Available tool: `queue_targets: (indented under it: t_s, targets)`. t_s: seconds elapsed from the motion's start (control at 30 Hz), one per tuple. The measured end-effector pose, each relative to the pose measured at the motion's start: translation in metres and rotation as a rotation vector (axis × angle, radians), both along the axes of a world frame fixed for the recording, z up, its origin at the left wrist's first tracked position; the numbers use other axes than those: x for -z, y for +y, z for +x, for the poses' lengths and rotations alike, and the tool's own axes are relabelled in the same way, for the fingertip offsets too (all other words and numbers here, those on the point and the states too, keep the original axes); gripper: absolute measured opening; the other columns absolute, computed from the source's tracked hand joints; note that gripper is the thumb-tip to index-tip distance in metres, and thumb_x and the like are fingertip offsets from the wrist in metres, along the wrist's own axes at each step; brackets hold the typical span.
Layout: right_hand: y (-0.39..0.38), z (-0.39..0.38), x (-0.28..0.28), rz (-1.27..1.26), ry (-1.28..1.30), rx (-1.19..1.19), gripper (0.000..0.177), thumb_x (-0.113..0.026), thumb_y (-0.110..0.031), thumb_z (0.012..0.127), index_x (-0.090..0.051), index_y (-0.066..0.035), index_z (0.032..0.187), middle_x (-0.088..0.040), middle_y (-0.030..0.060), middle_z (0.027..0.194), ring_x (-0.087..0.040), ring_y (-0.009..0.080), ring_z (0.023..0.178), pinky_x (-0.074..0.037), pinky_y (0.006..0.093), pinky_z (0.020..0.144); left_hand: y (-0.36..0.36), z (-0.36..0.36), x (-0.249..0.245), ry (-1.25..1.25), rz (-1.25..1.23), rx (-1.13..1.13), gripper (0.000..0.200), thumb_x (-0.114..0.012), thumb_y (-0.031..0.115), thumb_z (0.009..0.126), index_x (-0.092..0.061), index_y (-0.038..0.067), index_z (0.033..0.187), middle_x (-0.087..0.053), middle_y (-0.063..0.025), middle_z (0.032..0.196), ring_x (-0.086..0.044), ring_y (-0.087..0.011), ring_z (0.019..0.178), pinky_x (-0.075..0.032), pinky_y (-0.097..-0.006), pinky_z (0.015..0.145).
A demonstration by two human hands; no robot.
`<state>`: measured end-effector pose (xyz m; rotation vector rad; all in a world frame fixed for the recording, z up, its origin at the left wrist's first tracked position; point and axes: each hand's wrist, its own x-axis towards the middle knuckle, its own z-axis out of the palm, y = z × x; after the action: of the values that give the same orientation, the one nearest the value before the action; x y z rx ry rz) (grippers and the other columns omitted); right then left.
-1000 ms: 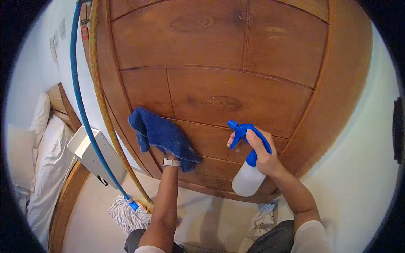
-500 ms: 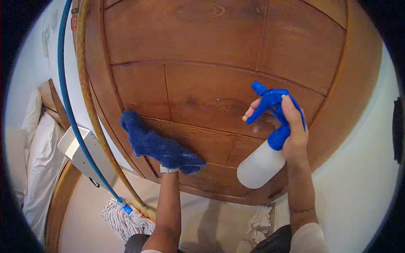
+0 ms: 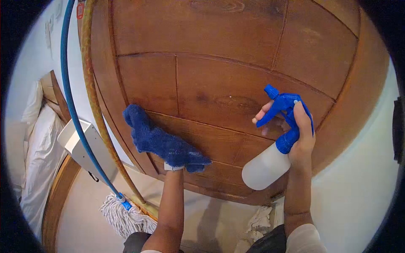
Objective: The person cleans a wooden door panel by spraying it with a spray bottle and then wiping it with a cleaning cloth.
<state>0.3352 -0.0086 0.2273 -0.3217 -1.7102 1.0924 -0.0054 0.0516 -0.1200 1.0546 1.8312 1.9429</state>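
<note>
My right hand [image 3: 303, 135] is wrapped round the neck of a spray bottle [image 3: 265, 169] with a white body and a blue trigger head [image 3: 287, 101]. Its nozzle points up and left, toward a brown wooden panelled door [image 3: 202, 80]. A fuzzy dark blue cloth [image 3: 158, 141] covers my left hand, so those fingers are hidden. The cloth is spread over the lower left of the door, and a white band [image 3: 173, 167] shows at that wrist.
Left of the door lean a blue pole [image 3: 67, 84] and a yellowish pole [image 3: 93, 92]. A white string mop head [image 3: 124, 217] lies on the floor. Behind them are a white box [image 3: 86, 141] and white bedding [image 3: 42, 147]. A crumpled whitish cloth [image 3: 259, 219] lies near the door's base.
The view has shifted slightly, with the door now further right in it. My right hand and the spray bottle appear a little further right and lower. The cloth still covers my left hand.
</note>
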Motion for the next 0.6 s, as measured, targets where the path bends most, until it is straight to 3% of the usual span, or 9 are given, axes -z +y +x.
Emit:
queue_targets:
  t_s: [0.17,0.33,0.6]
  targets:
    - [-0.005,-0.006,-0.017,-0.049,0.012,0.095,0.062,-0.038,-0.052,0.106,-0.066,0.003,0.111,-0.074,0.0187,0.094,-0.074,0.0273,0.085,-0.053,0.0344,0.065,0.001,0.014,-0.004,0.004,0.060,-0.055,0.067,-0.043,0.051,0.106,-0.035,0.004,0.153,-0.040,-0.0146,0.154,-0.033,-0.0319,0.143,-0.021,-0.0440,0.123]
    - [-0.003,-0.001,-0.035,-0.149,-0.044,0.124,0.067,-0.041,-0.057,0.105,-0.069,0.004,0.105,-0.074,0.0183,0.087,-0.075,0.0256,0.076,-0.058,0.0300,0.053,0.002,0.024,-0.012,0.022,0.119,-0.086,0.066,-0.043,0.051,0.106,-0.036,0.004,0.152,-0.040,-0.0143,0.153,-0.034,-0.0317,0.142,-0.022,-0.0440,0.122]
    - [0.004,0.015,-0.052,-0.169,-0.104,0.133,0.064,-0.045,-0.055,0.105,-0.066,0.006,0.109,-0.075,0.0200,0.088,-0.077,0.0265,0.078,-0.060,0.0300,0.050,0.000,0.039,-0.024,0.049,0.160,-0.112,0.064,-0.042,0.051,0.107,-0.037,0.005,0.151,-0.042,-0.0139,0.152,-0.035,-0.0314,0.141,-0.023,-0.0440,0.122]
